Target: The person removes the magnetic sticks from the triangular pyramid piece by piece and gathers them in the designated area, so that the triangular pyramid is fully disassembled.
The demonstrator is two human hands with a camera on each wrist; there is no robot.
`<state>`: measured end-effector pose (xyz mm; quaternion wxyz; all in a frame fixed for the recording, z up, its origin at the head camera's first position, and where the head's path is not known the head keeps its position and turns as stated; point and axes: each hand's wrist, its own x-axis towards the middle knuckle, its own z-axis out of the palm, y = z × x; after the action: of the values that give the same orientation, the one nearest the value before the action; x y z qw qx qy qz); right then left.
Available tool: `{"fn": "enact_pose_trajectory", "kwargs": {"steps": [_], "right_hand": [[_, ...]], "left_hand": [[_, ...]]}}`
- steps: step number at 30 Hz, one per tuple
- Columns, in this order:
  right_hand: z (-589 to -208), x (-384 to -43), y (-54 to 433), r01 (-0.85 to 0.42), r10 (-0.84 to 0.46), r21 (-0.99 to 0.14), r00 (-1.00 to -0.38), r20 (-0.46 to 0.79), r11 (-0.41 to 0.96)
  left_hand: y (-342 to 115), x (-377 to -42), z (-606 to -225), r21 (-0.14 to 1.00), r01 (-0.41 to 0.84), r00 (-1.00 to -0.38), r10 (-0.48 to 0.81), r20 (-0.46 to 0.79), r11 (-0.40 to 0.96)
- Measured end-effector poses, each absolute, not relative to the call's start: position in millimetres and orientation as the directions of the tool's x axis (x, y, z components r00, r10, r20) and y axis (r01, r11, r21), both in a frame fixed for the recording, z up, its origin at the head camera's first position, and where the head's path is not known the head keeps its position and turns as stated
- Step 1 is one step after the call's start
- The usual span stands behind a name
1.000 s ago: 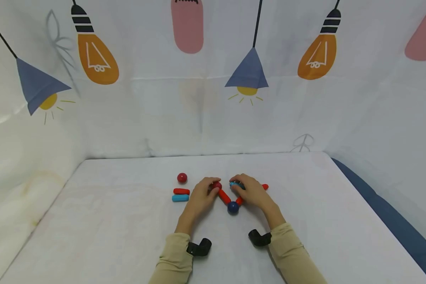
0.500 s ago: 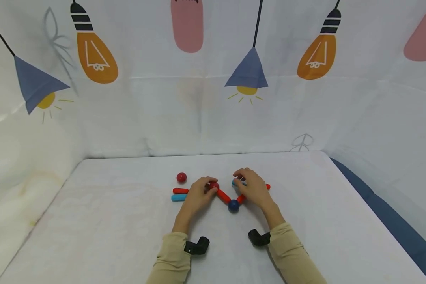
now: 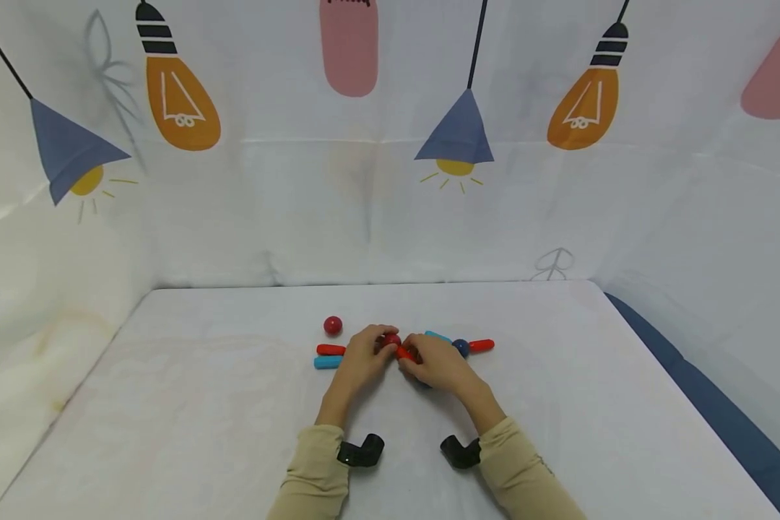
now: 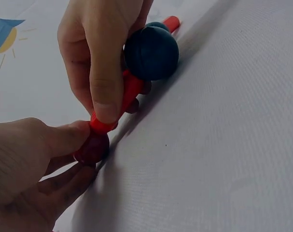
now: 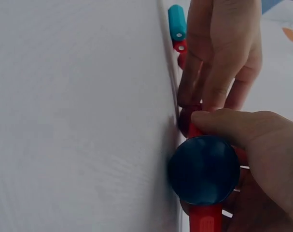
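Left hand: Your left hand (image 3: 366, 355) had its thumb and fingers drawn in around a glossy red ball (image 4: 92, 151), parted only by the ball itself.
Right hand: Just beside it, your right hand (image 3: 438, 363) pinched the inner red rod (image 4: 132, 88) between thumb and fingers.
Joint: Between your hands, the rod's end appeared to meet the ball; your left thumb covered part of the seam, so a full seat could not be confirmed.
Near dark-blue end: Beside your right thumb, a dark-blue ball (image 5: 203, 170) capped that rod, and a middle red rod (image 5: 205, 220) ran on from it.
Far branch: Right of your right hand, a second dark-blue ball (image 3: 460, 347) sat on the bench (image 3: 234, 433) between an outer red rod (image 3: 482, 346) and an angled pale-blue rod (image 3: 438, 336).
Spares: Left of your left hand lay a loose red ball (image 3: 333, 326), a spare red rod (image 3: 331, 349) and a spare pale-blue rod (image 3: 328, 362).
Joint risk: Pulling your hands apart, or twisting the rod off line, could have broken the seam.
Chain risk: A sharp right-hand turn could have swung the far branch and sheared a joint.
Spares risk: A leftward elbow or knuckle could have set the loose ball rolling.
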<state>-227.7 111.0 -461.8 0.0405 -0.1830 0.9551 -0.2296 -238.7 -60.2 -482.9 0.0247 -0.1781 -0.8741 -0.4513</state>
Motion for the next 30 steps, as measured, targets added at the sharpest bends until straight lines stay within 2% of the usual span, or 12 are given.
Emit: {"fn": "enact_pose_trajectory", "kwargs": {"steps": [8, 20, 26, 30], "right_hand": [[-461.0, -226.3, 113.7, -0.398, -0.434, -0.482, -0.9, 0.042, 0.78], [-458.0, -229.5, 119.4, -0.33, -0.41, -0.529, -0.911, -0.037, 0.782], [-442.1, -228.3, 130.1, -0.337, -0.455, -0.559, -0.887, -0.082, 0.758], [-437.9, -223.0, 136.1, -0.346, -0.509, -0.548, -0.843, -0.175, 0.761]], "left_hand": [[-58.0, -241.6, -479.9, 0.74, 0.343, -0.938, 0.256, 0.235, 0.579], [-68.5, -256.4, -470.1, 0.739, 0.333, -0.943, 0.221, 0.249, 0.586], [-86.9, -269.0, -457.5, 0.646, 0.358, -0.932, 0.212, 0.295, 0.674], [-96.8, -270.4, -454.3, 0.576, 0.342, -0.938, 0.234, 0.255, 0.743]]}}
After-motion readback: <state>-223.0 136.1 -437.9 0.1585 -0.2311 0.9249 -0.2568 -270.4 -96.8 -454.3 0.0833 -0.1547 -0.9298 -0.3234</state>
